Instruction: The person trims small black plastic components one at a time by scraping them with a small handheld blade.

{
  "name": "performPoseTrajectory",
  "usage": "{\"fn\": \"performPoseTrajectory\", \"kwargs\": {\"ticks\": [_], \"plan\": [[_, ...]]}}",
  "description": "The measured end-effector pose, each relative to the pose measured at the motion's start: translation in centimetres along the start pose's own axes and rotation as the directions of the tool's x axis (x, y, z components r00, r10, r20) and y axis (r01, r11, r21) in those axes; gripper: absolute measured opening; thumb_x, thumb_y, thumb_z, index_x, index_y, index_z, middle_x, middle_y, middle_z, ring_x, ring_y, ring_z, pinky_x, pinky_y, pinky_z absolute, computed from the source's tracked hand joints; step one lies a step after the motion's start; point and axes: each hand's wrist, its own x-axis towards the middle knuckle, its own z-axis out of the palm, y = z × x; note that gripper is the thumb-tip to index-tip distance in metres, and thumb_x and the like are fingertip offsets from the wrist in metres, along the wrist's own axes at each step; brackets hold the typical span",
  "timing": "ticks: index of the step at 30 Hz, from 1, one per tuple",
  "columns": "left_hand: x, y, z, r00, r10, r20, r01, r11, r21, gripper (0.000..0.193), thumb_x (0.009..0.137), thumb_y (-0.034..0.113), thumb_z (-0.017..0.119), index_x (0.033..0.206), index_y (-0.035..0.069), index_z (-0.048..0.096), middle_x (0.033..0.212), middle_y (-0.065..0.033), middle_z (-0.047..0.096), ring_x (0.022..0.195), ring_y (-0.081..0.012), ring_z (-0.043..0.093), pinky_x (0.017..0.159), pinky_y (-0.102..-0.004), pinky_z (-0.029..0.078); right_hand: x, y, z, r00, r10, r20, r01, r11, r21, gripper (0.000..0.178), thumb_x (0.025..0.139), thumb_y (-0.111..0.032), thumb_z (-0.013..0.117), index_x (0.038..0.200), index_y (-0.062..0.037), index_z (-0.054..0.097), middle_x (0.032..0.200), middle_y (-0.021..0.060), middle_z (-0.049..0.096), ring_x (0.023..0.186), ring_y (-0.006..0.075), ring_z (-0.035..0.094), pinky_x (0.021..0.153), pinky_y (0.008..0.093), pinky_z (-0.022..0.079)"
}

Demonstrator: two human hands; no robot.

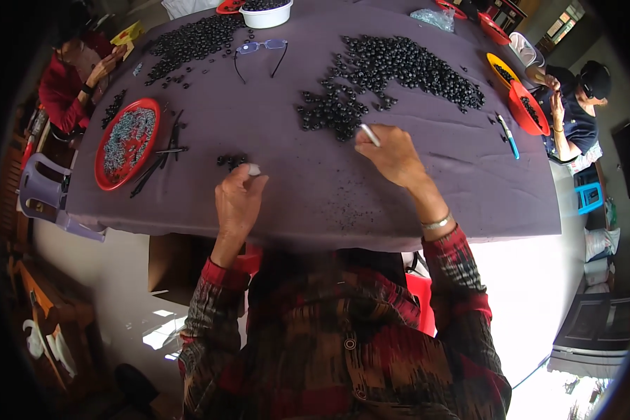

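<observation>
My left hand (238,203) is above the table's near edge, fingers curled in a pinch; a white wrap (254,169) covers one fingertip. Whatever it pinches is too small to make out. Just beyond it lies a small group of black round pieces (232,160). My right hand (393,157) is closed beside the near end of a big heap of black round pieces (406,66). A slim white thing (369,134) shows at its fingers, either a stick or a wrapped finger; I cannot tell which. Anything else in that hand is hidden.
A red tray (154,115) of small silvery pieces stands left, with thin black tools (162,155) beside it. Eyeglasses (262,47), another black heap (196,45) and a white tub (267,17) lie farther back. A blue marker (509,138) is right. Two people work at the sides.
</observation>
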Motion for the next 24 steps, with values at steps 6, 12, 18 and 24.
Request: {"fn": "performPoseTrajectory", "kwargs": {"ticks": [6, 12, 18, 24], "plan": [[0.6, -0.7, -0.2, 0.98, 0.078, -0.181, -0.073, 0.997, 0.035, 0.015, 0.081, 0.008, 0.068, 0.091, 0.0, 0.06, 0.06, -0.0005, 0.057, 0.055, -0.0065, 0.044, 0.054, -0.0222, 0.04, 3.7, 1.1, 4.3, 0.999, -0.046, -0.024, 0.038, 0.967, -0.251, 0.02, 0.074, -0.017, 0.068, 0.084, -0.0009, 0.063, 0.087, 0.0181, 0.064, 0.082, 0.0359, 0.062, 0.073, 0.0411, 0.05], [-0.6, 1.1, 1.2, 0.955, 0.147, -0.258, -0.2, 0.961, -0.192, 0.014, 0.085, 0.007, 0.066, 0.096, 0.0, 0.062, 0.071, 0.0039, 0.057, 0.063, -0.0026, 0.045, 0.058, -0.0193, 0.04, 2.7, -0.2, 3.3, 0.999, -0.02, 0.04, 0.024, 0.992, -0.121, 0.016, 0.074, -0.013, 0.068, 0.084, -0.0006, 0.065, 0.077, 0.0128, 0.065, 0.071, 0.0263, 0.063, 0.065, 0.036, 0.05], [-3.7, 6.7, 1.9, 0.897, -0.047, 0.439, 0.405, 0.487, -0.774, 0.018, 0.093, 0.014, 0.057, 0.107, 0.004, 0.061, 0.084, -0.0022, 0.063, 0.072, -0.0097, 0.057, 0.064, -0.0241, 0.045, -4.3, -5.4, -0.2, 0.98, -0.134, 0.146, 0.03, 0.829, 0.558, 0.008, 0.075, 0.002, 0.067, 0.081, -0.0021, 0.065, 0.07, -0.0061, 0.057, 0.064, 0.0007, 0.049, 0.055, 0.0166, 0.038], [-5.5, 7.9, 2.1, 0.847, 0.05, 0.529, 0.493, 0.298, -0.818, 0.016, 0.093, 0.01, 0.056, 0.107, 0.005, 0.06, 0.093, -0.0067, 0.064, 0.075, -0.0109, 0.059, 0.07, -0.028, 0.049, -7.1, -5.0, 0.8, 0.942, -0.331, -0.05, 0.311, 0.812, 0.494, 0.02, 0.07, 0.006, 0.067, 0.088, -0.0021, 0.064, 0.074, 0.0013, 0.058, 0.066, 0.0078, 0.055, 0.06, 0.0225, 0.045]]}}
